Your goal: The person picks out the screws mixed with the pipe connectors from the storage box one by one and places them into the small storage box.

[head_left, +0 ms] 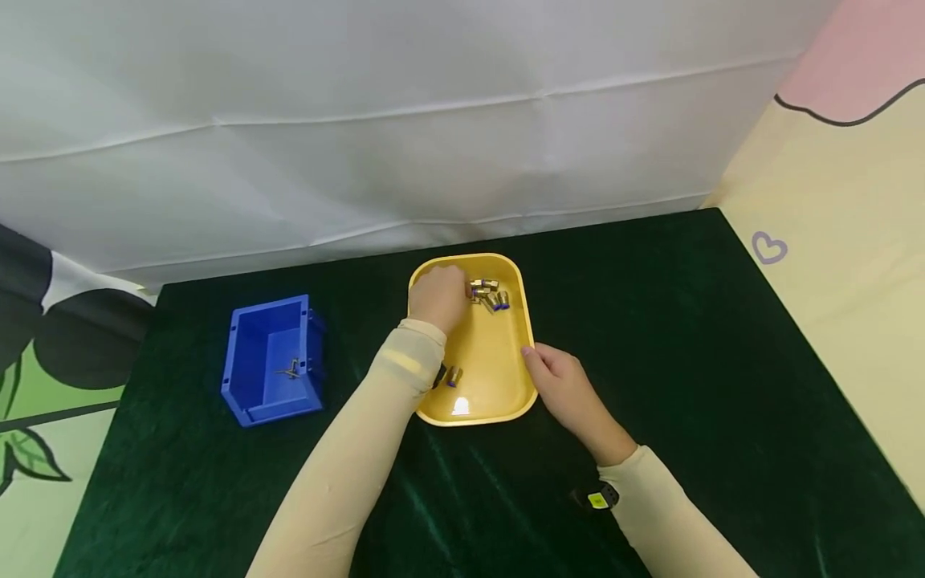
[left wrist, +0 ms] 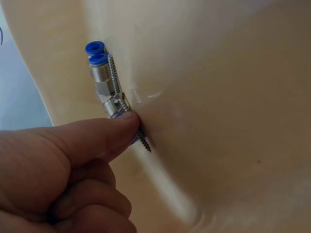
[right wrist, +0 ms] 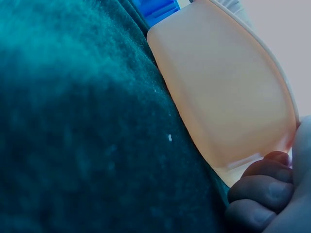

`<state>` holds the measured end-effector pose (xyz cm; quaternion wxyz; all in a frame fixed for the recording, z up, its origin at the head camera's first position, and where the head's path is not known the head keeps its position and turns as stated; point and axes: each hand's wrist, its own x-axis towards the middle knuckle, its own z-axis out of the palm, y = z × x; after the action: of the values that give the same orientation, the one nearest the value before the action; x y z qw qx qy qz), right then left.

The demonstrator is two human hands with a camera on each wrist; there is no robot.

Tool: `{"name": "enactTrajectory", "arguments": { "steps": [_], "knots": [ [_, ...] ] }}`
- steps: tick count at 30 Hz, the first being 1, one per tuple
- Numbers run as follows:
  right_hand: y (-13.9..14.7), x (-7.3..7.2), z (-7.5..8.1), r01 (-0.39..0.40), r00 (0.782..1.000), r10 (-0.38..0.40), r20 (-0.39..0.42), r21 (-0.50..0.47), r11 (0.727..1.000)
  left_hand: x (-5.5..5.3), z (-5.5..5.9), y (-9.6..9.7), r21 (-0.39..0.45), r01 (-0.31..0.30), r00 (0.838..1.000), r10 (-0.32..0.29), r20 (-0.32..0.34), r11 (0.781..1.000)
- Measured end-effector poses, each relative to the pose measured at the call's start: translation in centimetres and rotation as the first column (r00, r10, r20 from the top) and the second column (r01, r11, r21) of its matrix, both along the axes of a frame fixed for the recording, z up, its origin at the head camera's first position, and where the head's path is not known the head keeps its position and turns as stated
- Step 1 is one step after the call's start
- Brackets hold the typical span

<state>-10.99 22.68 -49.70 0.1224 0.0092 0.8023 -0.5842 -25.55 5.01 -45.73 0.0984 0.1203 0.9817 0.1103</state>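
My left hand (head_left: 439,299) is inside the yellow tray (head_left: 487,393), at its far left. In the left wrist view its thumb and forefinger pinch a screw (left wrist: 146,142), whose pointed end juts out past the thumb tip. Right beyond the fingertips lie metal push-in fittings (left wrist: 102,80) with blue rings, and another screw (left wrist: 112,73) alongside them. My right hand (head_left: 567,393) grips the tray's right rim, thumb over the edge and fingers curled against the outer wall. More fittings (head_left: 494,301) lie in the tray's far part, and one fitting (head_left: 454,376) sits near my left wrist.
A blue bin (head_left: 312,353) stands left of the tray, with a few screws (head_left: 291,370) in it. Dark green cloth (head_left: 686,361) covers the table. A white sheet (head_left: 405,177) hangs behind the far edge, and a printed panel (head_left: 853,241) borders the right side.
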Motion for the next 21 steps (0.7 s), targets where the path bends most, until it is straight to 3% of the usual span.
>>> {"name": "enactTrajectory", "arguments": {
  "steps": [8,10,15,18,21],
  "knots": [
    [-0.1,-0.1,0.1,-0.008,1.0,0.008,0.0,-0.008,1.0,0.0,0.1,-0.5,0.036,0.023,1.0,-0.023,-0.014,0.999],
    [-0.3,0.0,1.3,-0.018,1.0,0.018,0.002,-0.014,1.0,0.1,0.4,-0.6,0.045,0.031,0.999,-0.03,-0.015,0.999],
    [-0.9,0.2,4.3,-0.033,0.999,0.033,0.013,0.002,0.999,0.7,2.1,-1.2,0.099,0.025,0.999,-0.023,-0.026,0.995],
    [-0.9,0.2,3.9,-0.024,0.999,0.023,0.022,0.016,1.0,1.4,3.5,-1.7,0.148,0.005,0.999,0.001,-0.037,0.989],
    [-0.6,0.3,2.5,-0.014,0.999,0.014,0.038,0.014,1.0,2.6,4.8,-2.5,0.218,-0.025,0.998,0.035,-0.043,0.976]
  ]
}}
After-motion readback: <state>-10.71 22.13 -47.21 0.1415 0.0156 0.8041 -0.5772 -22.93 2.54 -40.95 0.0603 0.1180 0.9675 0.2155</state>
